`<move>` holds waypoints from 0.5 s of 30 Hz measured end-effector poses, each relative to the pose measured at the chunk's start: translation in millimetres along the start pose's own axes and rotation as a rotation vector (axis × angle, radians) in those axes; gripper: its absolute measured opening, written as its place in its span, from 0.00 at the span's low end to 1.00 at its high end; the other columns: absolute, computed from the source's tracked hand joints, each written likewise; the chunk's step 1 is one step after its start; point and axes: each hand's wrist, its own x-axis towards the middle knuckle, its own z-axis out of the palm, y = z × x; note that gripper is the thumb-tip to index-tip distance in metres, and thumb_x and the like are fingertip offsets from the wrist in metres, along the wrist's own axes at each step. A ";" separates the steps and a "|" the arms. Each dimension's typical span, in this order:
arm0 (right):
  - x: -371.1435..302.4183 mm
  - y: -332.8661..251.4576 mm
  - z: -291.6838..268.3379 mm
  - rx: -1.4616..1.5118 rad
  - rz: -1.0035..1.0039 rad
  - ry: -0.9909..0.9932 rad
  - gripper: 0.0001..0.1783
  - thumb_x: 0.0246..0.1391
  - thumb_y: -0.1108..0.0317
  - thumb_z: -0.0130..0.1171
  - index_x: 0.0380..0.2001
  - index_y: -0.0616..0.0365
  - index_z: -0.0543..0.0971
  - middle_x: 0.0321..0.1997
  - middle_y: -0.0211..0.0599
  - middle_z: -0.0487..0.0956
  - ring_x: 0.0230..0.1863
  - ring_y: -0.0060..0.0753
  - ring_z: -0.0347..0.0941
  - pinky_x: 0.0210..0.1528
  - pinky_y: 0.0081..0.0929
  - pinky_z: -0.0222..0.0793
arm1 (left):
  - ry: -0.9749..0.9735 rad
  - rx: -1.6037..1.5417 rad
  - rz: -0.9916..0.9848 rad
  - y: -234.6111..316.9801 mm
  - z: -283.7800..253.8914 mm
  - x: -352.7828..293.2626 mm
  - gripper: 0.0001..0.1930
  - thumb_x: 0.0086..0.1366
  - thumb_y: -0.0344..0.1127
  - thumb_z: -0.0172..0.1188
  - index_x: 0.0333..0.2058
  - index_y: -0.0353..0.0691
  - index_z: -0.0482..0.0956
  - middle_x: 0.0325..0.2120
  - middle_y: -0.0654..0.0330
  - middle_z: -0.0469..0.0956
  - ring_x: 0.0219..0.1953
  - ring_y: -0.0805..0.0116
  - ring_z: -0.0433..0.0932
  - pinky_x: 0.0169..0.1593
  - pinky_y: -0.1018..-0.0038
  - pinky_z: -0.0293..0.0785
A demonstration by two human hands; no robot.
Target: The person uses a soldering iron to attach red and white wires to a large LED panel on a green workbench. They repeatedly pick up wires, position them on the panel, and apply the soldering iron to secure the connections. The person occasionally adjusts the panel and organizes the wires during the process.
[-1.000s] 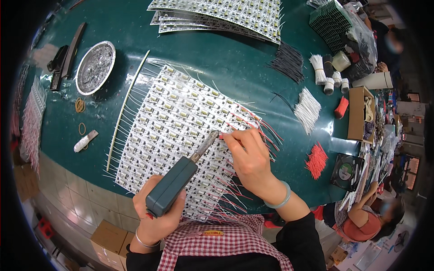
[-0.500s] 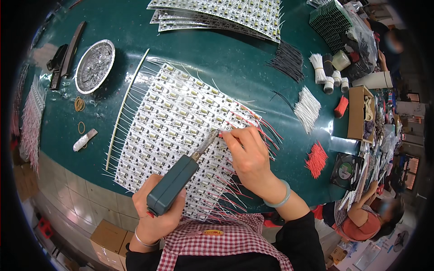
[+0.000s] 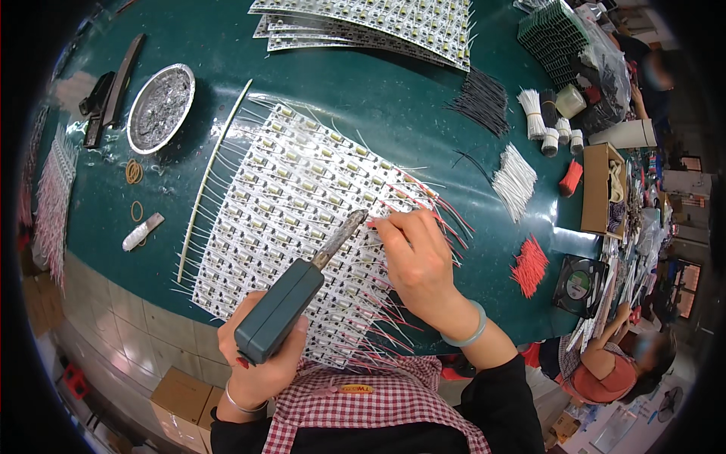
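A white panel of circuit boards (image 3: 283, 193), covered in rows of small components, lies on the green table before me. My left hand (image 3: 253, 359) is wrapped round the dark green body of a soldering iron (image 3: 280, 310). The iron's tip points up and right over the panel, close to my right fingertips. My right hand (image 3: 417, 261) is closed in a pinch on a short red wire (image 3: 371, 223), of which only a bit shows, at the panel's right part. Red and white wires (image 3: 446, 219) stick out along the panel's right edge, and thin white ones along its left.
Stacked panels (image 3: 363, 30) lie at the far side. A dross-filled bowl (image 3: 160, 110) and rubber bands (image 3: 134, 172) are on the left. Black wires (image 3: 480, 102), white wires (image 3: 514, 181), red wires (image 3: 529, 265) and a solder spool (image 3: 580, 284) lie right. Co-workers sit beyond.
The soldering iron in my left hand has drawn back slightly down and left, its tip a little off my right fingertips. My right hand has hardly moved.
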 end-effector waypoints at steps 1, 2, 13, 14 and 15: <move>-0.1 -0.6 -1.1 -0.006 -0.002 0.013 0.19 0.41 0.79 0.61 0.41 0.68 0.78 0.37 0.40 0.75 0.38 0.40 0.71 0.37 0.32 0.71 | 0.008 -0.008 0.005 -0.3 -0.3 -0.4 0.10 0.51 0.20 0.67 0.34 0.28 0.83 0.31 0.50 0.81 0.29 0.62 0.80 0.34 0.72 0.76; -0.8 -1.5 -3.0 -0.005 -0.004 0.036 0.19 0.41 0.79 0.61 0.42 0.68 0.78 0.37 0.40 0.75 0.37 0.40 0.71 0.37 0.32 0.71 | 0.015 -0.016 0.010 -0.9 -0.5 -0.8 0.10 0.51 0.20 0.67 0.34 0.27 0.83 0.32 0.50 0.81 0.29 0.63 0.80 0.34 0.72 0.76; -8.3 -7.3 0.3 0.063 -0.035 0.073 0.20 0.40 0.79 0.62 0.42 0.67 0.78 0.39 0.41 0.77 0.35 0.40 0.72 0.34 0.30 0.71 | 0.028 -0.087 0.030 -6.9 -3.6 -6.6 0.12 0.51 0.20 0.67 0.37 0.26 0.82 0.33 0.49 0.81 0.30 0.63 0.81 0.35 0.73 0.76; -8.3 -7.9 0.3 0.054 -0.025 0.072 0.20 0.40 0.79 0.62 0.42 0.66 0.78 0.39 0.41 0.77 0.35 0.40 0.72 0.34 0.30 0.71 | 0.028 -0.089 0.017 -6.5 -3.8 -7.3 0.12 0.51 0.20 0.67 0.37 0.26 0.82 0.33 0.49 0.81 0.30 0.63 0.81 0.35 0.73 0.76; -8.2 -8.2 0.5 0.046 -0.016 0.071 0.19 0.41 0.78 0.62 0.41 0.66 0.78 0.38 0.40 0.77 0.35 0.40 0.72 0.34 0.30 0.71 | 0.029 -0.090 0.005 -6.1 -3.8 -7.8 0.12 0.51 0.20 0.67 0.37 0.26 0.82 0.33 0.49 0.81 0.30 0.63 0.81 0.35 0.73 0.76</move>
